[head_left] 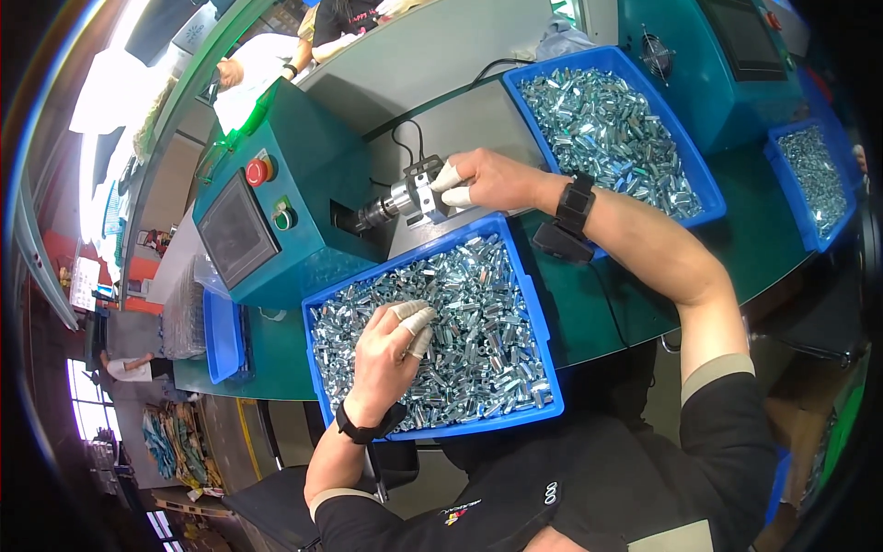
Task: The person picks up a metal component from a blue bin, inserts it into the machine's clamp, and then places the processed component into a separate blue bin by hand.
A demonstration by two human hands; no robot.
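Observation:
My left hand (388, 354), with pale finger covers on its fingertips, hangs over the near blue bin (549, 354) full of small shiny metal parts (469, 322). Its fingers curl together on the parts, and what lies under them is hidden. At the machine, my right hand (486, 180), also with covered fingertips, has its thumb and fingers closed in at a silver metal fixture (424, 195). Any small piece between those fingertips cannot be made out. Beside the fixture, a dark round chuck (375, 213) sticks out of the green machine (317, 152).
On the machine's front are a dark screen (237, 230) and a red stop button (258, 171). A second blue bin of metal parts (612, 129) stands beyond my right forearm. Another green machine (685, 83) is at far right. A cable (607, 299) runs from my right wrist.

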